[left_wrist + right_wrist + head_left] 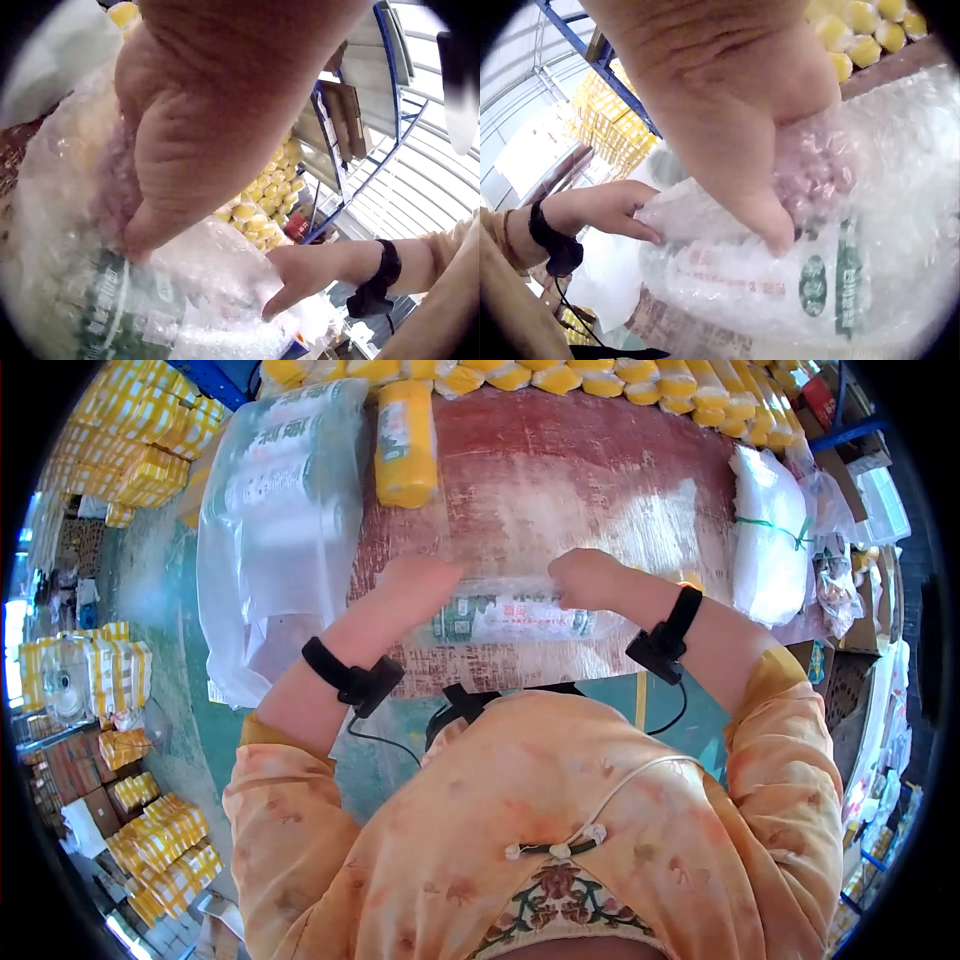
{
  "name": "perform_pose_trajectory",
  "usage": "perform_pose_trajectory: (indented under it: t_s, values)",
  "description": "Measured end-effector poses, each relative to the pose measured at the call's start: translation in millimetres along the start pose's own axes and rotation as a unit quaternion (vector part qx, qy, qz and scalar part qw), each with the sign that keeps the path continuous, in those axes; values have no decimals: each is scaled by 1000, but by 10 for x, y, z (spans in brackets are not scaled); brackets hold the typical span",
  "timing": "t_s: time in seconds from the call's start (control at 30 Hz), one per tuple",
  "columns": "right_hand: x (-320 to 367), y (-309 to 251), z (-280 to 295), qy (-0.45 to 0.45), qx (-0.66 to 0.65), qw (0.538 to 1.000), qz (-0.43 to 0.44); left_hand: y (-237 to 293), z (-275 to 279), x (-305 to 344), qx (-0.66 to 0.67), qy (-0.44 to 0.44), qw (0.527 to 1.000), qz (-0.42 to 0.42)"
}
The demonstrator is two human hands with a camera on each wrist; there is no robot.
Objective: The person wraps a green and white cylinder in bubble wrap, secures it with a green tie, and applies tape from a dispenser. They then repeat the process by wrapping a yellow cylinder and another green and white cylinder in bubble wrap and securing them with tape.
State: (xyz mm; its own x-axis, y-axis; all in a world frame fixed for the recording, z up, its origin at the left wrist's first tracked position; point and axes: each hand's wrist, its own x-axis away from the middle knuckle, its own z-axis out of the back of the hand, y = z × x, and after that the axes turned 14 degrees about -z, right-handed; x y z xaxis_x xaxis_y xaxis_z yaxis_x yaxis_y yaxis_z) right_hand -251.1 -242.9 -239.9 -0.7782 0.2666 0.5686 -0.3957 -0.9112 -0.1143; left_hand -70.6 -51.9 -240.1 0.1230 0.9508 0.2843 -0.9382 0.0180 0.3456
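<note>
A package (pixel 515 618) with a white and green printed label lies crosswise near the front edge of the table, covered by clear bubble wrap (pixel 911 150). My left hand (pixel 420 585) grips the wrap at the package's left end. At the right end my right hand (pixel 592 580) holds the same wrap. In the right wrist view, the right thumb (pixel 769 225) lies outside the film while the fingers show blurred through it. The left wrist view has the left thumb (pixel 146 236) pressed on the wrap, its fingers partly hidden behind the film.
To the left a large clear bag (pixel 285 490) of green-printed packs hangs over the table edge. Beside it lies a yellow pack (pixel 406 445). White plastic sheets tied with green string (pixel 770 535) lie on the right. Yellow packs (pixel 600 380) line the back of the red worn table (pixel 580 470).
</note>
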Motion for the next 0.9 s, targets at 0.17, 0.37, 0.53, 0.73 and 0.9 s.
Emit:
perform_pose_trajectory:
  t_s: [0.17,0.37,0.53,0.73,0.9]
  values:
    - [-22,59,-120,172,26,985,-13,-5,-107,73,-124,51,991,3]
    - [11,120,-365,324,77,941,57,437,198,191,-74,13,990,116]
    - [8,113,-301,348,84,929,92,705,-160,-355,-131,135,982,-12]
    - [650,395,-548,261,56,960,85,753,-620,-409,-166,194,965,-59]
    - [1201,898,-1068,341,-219,891,-204,632,-621,-425,-197,258,931,-167]
